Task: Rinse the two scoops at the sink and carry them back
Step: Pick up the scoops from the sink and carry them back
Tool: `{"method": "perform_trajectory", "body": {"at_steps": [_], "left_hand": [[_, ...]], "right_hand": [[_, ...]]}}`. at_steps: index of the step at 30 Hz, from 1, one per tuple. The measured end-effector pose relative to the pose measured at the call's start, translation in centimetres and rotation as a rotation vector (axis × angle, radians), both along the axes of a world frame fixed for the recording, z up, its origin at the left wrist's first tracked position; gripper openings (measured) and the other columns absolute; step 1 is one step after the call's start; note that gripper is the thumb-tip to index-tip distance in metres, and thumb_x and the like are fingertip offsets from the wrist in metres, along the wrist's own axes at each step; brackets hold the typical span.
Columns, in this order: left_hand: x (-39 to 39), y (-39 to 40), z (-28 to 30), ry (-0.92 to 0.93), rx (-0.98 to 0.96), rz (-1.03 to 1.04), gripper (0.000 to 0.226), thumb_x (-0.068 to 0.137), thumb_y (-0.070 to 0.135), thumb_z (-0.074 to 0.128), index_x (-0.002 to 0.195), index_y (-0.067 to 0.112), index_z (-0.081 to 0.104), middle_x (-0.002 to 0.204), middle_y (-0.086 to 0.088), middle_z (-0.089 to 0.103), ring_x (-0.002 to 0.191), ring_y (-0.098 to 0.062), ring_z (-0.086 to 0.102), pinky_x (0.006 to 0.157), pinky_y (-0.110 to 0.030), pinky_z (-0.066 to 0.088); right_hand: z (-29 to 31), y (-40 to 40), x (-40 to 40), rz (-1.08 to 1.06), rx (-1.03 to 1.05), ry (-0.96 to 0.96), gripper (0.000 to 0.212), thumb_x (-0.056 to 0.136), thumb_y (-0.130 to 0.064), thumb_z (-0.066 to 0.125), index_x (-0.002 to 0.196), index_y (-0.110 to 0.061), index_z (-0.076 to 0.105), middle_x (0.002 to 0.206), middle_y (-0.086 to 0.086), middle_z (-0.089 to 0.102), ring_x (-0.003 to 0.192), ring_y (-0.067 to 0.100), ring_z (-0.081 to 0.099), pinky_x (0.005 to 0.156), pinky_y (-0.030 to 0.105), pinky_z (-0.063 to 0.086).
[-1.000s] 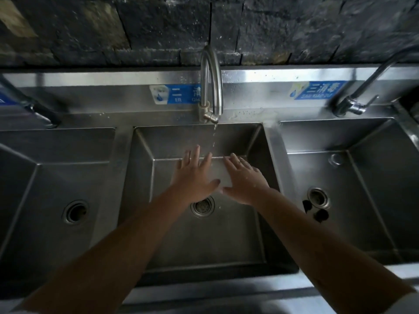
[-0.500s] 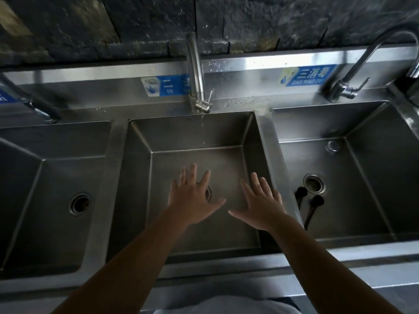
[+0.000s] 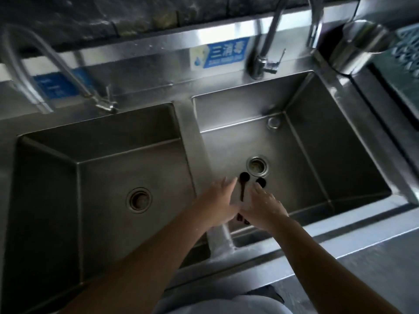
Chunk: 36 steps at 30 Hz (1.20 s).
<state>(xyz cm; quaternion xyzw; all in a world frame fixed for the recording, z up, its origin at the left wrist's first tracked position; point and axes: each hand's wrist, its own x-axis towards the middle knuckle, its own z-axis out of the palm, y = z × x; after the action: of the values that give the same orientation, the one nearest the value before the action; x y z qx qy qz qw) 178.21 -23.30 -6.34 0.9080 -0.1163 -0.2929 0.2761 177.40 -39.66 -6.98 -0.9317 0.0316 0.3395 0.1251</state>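
Observation:
Two black scoops lie on the floor of the right basin (image 3: 340, 168), just in front of its drain (image 3: 257, 167). The left scoop (image 3: 244, 180) shows its round head and its handle, which points toward me. Of the right scoop (image 3: 261, 182) only the head shows; my right hand (image 3: 264, 210) lies over its handle. My left hand (image 3: 218, 200) is beside the left scoop, fingertips near its head. Both hands have their fingers stretched out and apart. Dark handle ends peek out between the two wrists.
The middle basin (image 3: 95, 177) with its own drain (image 3: 138, 199) lies to the left, behind a steel divider. A tap (image 3: 265, 62) stands behind the right basin and another tap (image 3: 99, 103) behind the middle one. A steel cylinder (image 3: 356, 46) and a teal rack (image 3: 405, 55) are at the far right.
My view and both hands have shifted right, from the middle basin over the divider into the right basin. The hands now reach the two scoops by the drain.

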Motion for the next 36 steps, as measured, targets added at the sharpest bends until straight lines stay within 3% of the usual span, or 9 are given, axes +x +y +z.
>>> {"method": "perform_trajectory", "body": {"at_steps": [4,7,9,16,18,21,28,33,36], "left_hand": [[2.5,-6.2,-3.5,0.088,-0.047,0.042,0.071,0.09,0.038,0.054,0.151,0.017,0.024,0.151,-0.015,0.039,0.136,-0.032,0.039,0.108,-0.04,0.035],[4.3,-9.3,-7.7,0.24,0.016,0.085,0.06,0.09,0.038,0.054,0.143,0.017,0.034,0.14,-0.012,0.05,0.123,-0.032,0.052,0.1,-0.046,0.046],[5.4,-10.6,-10.5,0.326,0.041,0.11,0.049,0.089,0.037,0.055,0.132,0.017,0.044,0.13,-0.012,0.058,0.115,-0.031,0.057,0.095,-0.048,0.05],[7.7,-12.6,-19.3,0.441,0.114,0.388,0.053,0.083,0.037,0.061,0.126,0.008,0.05,0.13,-0.018,0.057,0.121,-0.034,0.054,0.099,-0.042,0.046],[7.8,-13.2,-21.4,0.424,0.111,0.487,0.045,0.083,0.029,0.064,0.119,0.005,0.052,0.125,-0.021,0.06,0.118,-0.035,0.056,0.096,-0.04,0.047],[7.8,-13.8,-23.8,0.374,0.147,0.568,0.032,0.085,0.022,0.063,0.108,0.003,0.054,0.119,-0.023,0.062,0.113,-0.037,0.057,0.09,-0.039,0.047],[7.7,-13.6,-26.1,0.3,0.171,0.583,0.01,0.081,0.023,0.063,0.086,0.018,0.056,0.097,-0.011,0.067,0.093,-0.03,0.063,0.072,-0.032,0.047],[9.4,-13.0,-24.0,0.263,0.07,0.569,0.008,0.08,0.02,0.072,0.083,0.013,0.07,0.09,-0.011,0.074,0.088,-0.024,0.067,0.071,-0.025,0.043],[10.4,-12.9,-20.3,0.25,-0.091,0.65,0.009,0.083,0.014,0.071,0.089,0.008,0.075,0.09,-0.014,0.075,0.08,-0.02,0.065,0.067,-0.028,0.044]], "right_hand": [[-2.9,-4.4,2.5,-0.115,0.006,0.084,0.046,0.089,-0.043,0.047,0.13,-0.024,0.052,0.142,0.006,0.051,0.121,0.032,0.056,0.099,0.051,0.047],[-6.0,-6.6,4.2,-0.224,0.08,0.138,0.017,0.081,-0.038,0.057,0.096,-0.029,0.058,0.101,0.0,0.064,0.084,0.022,0.061,0.079,0.039,0.054],[-8.4,-7.7,5.4,-0.259,0.124,0.201,0.016,0.08,-0.036,0.064,0.091,-0.027,0.06,0.087,-0.001,0.063,0.08,0.023,0.063,0.075,0.038,0.056],[-17.2,-9.4,7.6,-0.532,0.262,0.328,0.034,0.083,-0.024,0.067,0.115,-0.015,0.068,0.113,0.011,0.071,0.11,0.029,0.066,0.083,0.028,0.048],[-19.1,-9.5,7.8,-0.695,0.277,0.326,0.035,0.081,-0.021,0.067,0.116,-0.014,0.069,0.115,0.014,0.072,0.112,0.031,0.066,0.089,0.03,0.052],[-21.8,-9.3,7.5,-0.844,0.26,0.288,0.033,0.083,-0.018,0.068,0.115,-0.012,0.068,0.118,0.015,0.072,0.114,0.031,0.065,0.082,0.026,0.046],[-25.3,-8.5,7.5,-0.89,0.217,0.237,0.03,0.089,-0.022,0.065,0.115,-0.009,0.069,0.12,0.018,0.069,0.113,0.036,0.064,0.089,0.034,0.051],[-22.9,-9.8,9.2,-0.802,0.294,0.168,0.016,0.09,-0.022,0.061,0.077,-0.012,0.061,0.087,0.015,0.064,0.094,0.031,0.065,0.069,0.026,0.037],[-19.2,-10.2,10.2,-0.748,0.376,0.115,0.017,0.088,-0.019,0.062,0.074,-0.011,0.066,0.073,0.008,0.06,0.076,0.023,0.06,0.064,0.027,0.038]]}}
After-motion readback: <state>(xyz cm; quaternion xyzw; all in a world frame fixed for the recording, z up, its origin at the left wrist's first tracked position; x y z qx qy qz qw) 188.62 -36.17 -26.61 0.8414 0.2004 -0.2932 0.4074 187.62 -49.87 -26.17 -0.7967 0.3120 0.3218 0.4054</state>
